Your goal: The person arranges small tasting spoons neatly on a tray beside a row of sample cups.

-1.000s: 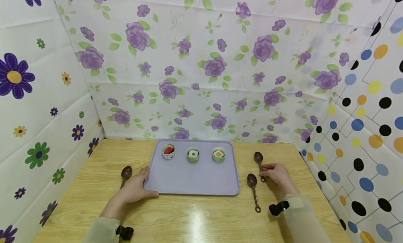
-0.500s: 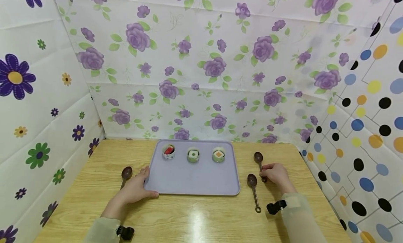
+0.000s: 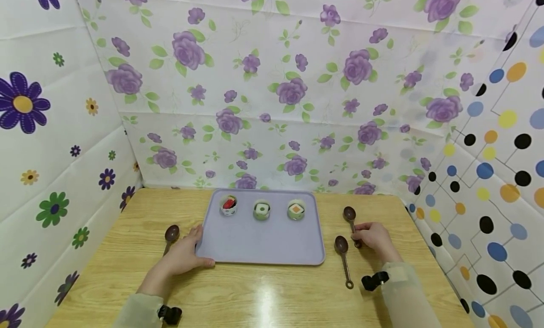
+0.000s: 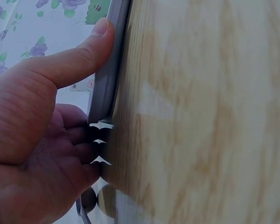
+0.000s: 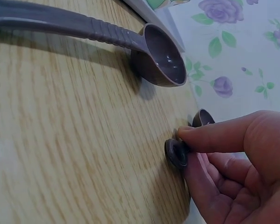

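Observation:
My left hand (image 3: 182, 257) rests at the near left corner of a lavender tray (image 3: 259, 243), its thumb along the front edge and its fingers at the left edge. In the left wrist view the thumb lies straight against the tray rim (image 4: 105, 88). On the right, my right hand (image 3: 376, 240) pinches the handle of a brown plastic spoon (image 3: 350, 213) between thumb and forefinger. The ring at the handle's end (image 5: 176, 153) sticks out near the fingertips in the right wrist view. A second brown spoon (image 3: 341, 245) lies just left of it.
Three small cups stand in a row at the tray's back: one with a red piece (image 3: 228, 205), one with a white-and-green piece (image 3: 261, 210), one with an orange-centred piece (image 3: 296, 210). A third brown spoon (image 3: 172, 233) lies left of the tray. Patterned cloth walls (image 3: 293, 91) surround the table.
Both hands, the tray and the spoons keep nearly the same places. The right wrist has shifted slightly; the view itself has moved a little.

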The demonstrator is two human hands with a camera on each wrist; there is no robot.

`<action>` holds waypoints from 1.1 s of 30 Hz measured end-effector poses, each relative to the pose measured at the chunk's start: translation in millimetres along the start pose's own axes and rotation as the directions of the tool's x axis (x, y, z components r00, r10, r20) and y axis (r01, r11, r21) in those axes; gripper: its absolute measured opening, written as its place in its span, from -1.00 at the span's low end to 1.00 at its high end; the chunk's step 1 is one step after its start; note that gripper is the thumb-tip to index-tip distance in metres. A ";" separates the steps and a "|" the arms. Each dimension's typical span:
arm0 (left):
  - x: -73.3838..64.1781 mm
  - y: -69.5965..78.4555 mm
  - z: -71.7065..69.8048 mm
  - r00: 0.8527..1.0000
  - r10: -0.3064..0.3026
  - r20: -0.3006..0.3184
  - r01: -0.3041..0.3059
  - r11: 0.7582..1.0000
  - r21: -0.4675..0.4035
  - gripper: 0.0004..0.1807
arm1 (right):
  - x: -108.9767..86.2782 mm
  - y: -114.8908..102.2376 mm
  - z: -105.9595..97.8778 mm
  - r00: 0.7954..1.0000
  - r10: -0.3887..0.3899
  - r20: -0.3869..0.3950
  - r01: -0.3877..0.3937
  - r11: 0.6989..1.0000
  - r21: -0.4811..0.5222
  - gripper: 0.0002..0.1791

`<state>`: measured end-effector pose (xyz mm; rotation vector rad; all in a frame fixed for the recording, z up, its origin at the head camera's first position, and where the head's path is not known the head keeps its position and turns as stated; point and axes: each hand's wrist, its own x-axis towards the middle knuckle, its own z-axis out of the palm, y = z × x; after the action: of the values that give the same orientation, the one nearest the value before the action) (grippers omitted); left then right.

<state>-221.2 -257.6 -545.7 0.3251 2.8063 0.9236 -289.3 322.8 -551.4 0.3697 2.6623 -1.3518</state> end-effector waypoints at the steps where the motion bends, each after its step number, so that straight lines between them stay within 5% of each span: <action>1: -0.1 0.3 -0.2 1.000 -0.001 0.001 0.001 1.000 -0.001 0.44 | 0.6 0.5 0.1 1.000 0.006 0.001 -0.006 1.000 0.011 -0.63; 33: 0.1 -2.8 0.7 1.000 0.001 -0.003 -0.001 1.000 -0.009 0.46 | -2.6 13.4 -7.5 0.998 -0.022 0.050 0.008 0.966 0.260 -0.44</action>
<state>-221.6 -259.4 -548.0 0.3238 2.8040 0.9376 -283.1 336.1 -556.8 0.3360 2.4546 -1.6958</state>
